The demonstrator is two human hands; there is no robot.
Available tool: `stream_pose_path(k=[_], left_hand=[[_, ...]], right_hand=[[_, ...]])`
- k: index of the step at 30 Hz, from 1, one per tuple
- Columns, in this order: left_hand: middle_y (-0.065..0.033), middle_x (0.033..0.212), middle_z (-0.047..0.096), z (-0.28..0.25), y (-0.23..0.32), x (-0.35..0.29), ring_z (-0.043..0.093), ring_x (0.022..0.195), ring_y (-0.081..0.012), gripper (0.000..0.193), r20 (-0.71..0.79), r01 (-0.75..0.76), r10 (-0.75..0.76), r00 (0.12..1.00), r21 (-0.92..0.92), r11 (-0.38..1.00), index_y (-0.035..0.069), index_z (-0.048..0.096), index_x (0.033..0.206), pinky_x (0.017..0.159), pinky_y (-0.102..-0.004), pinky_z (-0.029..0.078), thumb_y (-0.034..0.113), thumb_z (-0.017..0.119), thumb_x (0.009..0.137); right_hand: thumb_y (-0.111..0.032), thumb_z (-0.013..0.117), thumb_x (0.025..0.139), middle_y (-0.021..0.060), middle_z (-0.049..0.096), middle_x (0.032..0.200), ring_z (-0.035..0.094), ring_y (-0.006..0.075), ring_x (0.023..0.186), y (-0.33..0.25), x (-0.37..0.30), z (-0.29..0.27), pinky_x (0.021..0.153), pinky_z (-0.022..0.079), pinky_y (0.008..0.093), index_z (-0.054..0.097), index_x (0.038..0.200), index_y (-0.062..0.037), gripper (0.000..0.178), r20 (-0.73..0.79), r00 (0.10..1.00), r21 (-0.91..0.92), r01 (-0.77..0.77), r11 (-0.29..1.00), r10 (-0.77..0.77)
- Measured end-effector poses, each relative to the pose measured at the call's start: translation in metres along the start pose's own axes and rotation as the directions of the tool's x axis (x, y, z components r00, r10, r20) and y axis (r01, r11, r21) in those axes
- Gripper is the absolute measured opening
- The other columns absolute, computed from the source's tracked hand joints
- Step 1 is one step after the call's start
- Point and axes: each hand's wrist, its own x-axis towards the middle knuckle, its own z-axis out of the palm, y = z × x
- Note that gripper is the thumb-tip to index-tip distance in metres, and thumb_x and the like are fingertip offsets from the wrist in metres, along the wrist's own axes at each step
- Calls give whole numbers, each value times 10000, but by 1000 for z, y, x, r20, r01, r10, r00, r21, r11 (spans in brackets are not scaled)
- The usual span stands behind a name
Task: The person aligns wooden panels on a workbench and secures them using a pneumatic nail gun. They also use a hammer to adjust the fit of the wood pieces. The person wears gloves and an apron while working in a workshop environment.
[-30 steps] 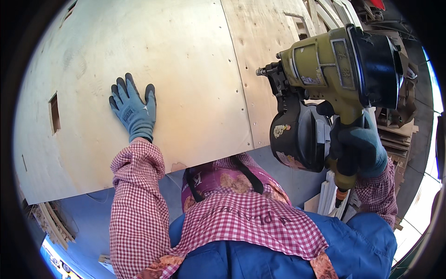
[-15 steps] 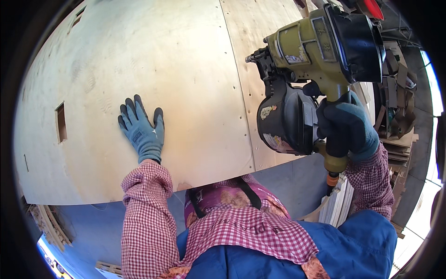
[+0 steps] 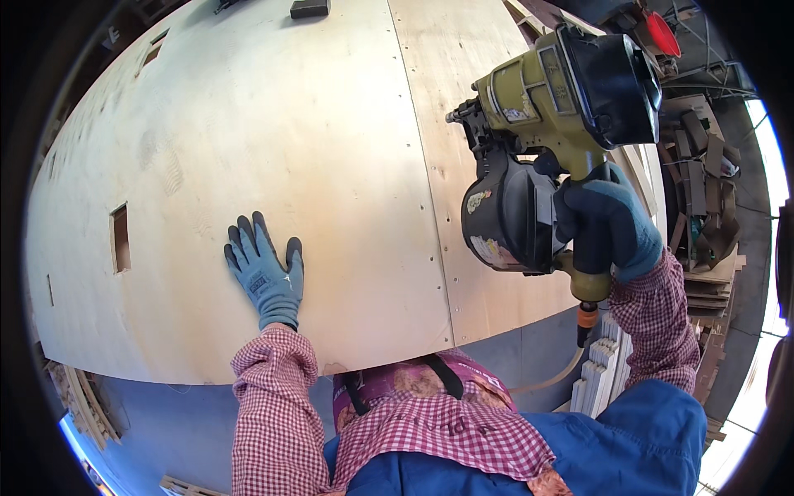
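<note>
Wrapped round the handle of an olive and black coil nail gun (image 3: 538, 99) is my right hand (image 3: 616, 219), in a blue and black glove. The tool is held up over the right part of the plywood, its nose pointing left and its round black magazine (image 3: 509, 211) hanging below. An air hose (image 3: 562, 372) runs from the base of the handle. My left hand (image 3: 269, 273), gloved too, lies flat with fingers spread on the large pale plywood sheet (image 3: 331, 190). Rows of nail heads follow the seam between this sheet and the narrower sheet (image 3: 475, 289) to its right.
A small dark block (image 3: 310, 8) rests at the sheet's far edge. Rectangular holes (image 3: 121, 238) are cut through the plywood on the left. Scrap wood (image 3: 707, 165) is heaped at the right, beside stacked boards (image 3: 711, 289). White strips (image 3: 600, 376) stand below the near edge.
The view has shifted, bringing the dark block at the far edge into sight. My left hand stays flat on the plywood, and my right hand keeps hold of the nail gun.
</note>
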Motion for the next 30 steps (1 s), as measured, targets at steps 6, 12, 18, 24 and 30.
stream_pose_path(k=[6,12,18,24,30], left_hand=[[-162,1518,247,-2,0,0,208,1405,-326,732,21,15,-15,1000,-5,1000,100,249,1475,1147,-473,115,405,548,880],[-157,1519,247,-2,3,4,209,1405,-323,731,-1,4,-4,1000,-24,1000,102,247,1476,1147,-474,118,402,547,880],[-158,1511,265,0,-3,-2,222,1400,-323,715,26,21,-22,999,8,1000,112,259,1473,1146,-471,124,407,541,885],[-148,1500,293,8,-6,0,234,1394,-326,706,-35,2,-2,999,23,1000,125,283,1464,1138,-466,148,436,539,884],[-142,1494,307,22,-12,2,246,1390,-323,705,-83,3,1,997,50,999,156,294,1462,1135,-463,155,489,520,884]], right_hand=[[-132,603,814,62,590,674,580,136,546,-10,42,2,538,507,247,602,847,17,152,30,998,8,55,998,-56],[-151,637,795,83,613,707,626,174,599,3,67,-5,582,544,278,619,864,13,179,43,997,73,-64,995,61],[-154,593,830,85,592,674,616,168,579,1,22,-11,566,539,273,618,806,11,169,32,994,-4,-104,995,104],[-126,585,840,97,579,684,599,163,583,47,-68,-7,552,516,277,605,892,2,140,25,999,33,-41,999,40],[-160,603,777,89,567,658,569,164,534,60,-138,20,514,505,275,522,1132,55,423,-87,966,201,-224,954,245]])
